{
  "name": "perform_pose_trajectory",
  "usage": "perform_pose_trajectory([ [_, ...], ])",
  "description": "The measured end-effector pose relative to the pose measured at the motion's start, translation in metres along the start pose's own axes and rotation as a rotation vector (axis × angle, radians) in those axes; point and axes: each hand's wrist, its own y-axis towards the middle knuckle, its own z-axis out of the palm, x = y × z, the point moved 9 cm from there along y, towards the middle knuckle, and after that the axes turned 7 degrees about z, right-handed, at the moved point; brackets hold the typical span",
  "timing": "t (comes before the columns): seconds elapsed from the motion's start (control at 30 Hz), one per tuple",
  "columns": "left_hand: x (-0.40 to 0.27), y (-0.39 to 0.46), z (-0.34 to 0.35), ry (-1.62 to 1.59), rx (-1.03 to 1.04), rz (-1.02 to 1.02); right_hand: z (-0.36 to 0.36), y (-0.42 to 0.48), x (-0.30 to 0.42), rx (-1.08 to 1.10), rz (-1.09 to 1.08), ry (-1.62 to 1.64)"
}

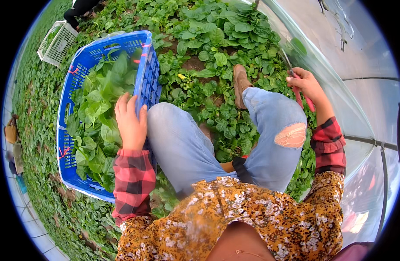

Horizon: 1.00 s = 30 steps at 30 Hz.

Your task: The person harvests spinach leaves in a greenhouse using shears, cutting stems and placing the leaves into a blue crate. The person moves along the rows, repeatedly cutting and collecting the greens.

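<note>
My left hand [131,119] rests over the inner side of a blue plastic crate [150,76], its thumb apart from the fingers and nothing gripped. Beneath and beyond it, cut green leaves [95,114] fill much of the crate; those near the far right corner are blurred. At the right, my right hand [306,83] is closed around the pinkish-red handles of a pair of scissors [297,93]. Their metal blades point away from me, among the leaves beside the plastic sheeting. Whether the blades are apart cannot be told.
Low leafy plants [219,36] cover the soil ahead and around my bent legs. Clear plastic sheeting [317,62] slopes along the right side. Far left stands a white plastic crate [61,44] beside another person [77,13]. Other figures and containers are tiny at the left rim.
</note>
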Motion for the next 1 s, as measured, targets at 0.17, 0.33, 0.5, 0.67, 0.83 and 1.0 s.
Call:
perform_pose_trajectory([
  [0.17,-0.090,0.048,0.084,-0.259,0.464,0.190,0.092,0.097,-0.006,0.500,0.034,-0.139],
  [0.33,-0.119,0.063,0.280,0.151,1.136,0.351,0.179,0.153,-0.063,0.930,0.088,-0.340],
  [0.5,-0.083,0.031,0.385,0.149,1.319,0.285,0.244,0.174,-0.120,1.230,0.374,-0.460],
  [0.67,-0.086,0.018,0.394,-0.076,1.484,0.197,0.259,0.217,-0.136,1.046,0.404,-0.315],
  [0.83,-0.098,0.006,0.390,-0.292,1.493,0.151,0.237,0.210,-0.145,1.249,0.609,-0.337],
  [1.0,-0.120,-0.001,0.371,-0.455,1.410,0.109,0.235,0.215,-0.164,1.299,0.654,-0.275],
])
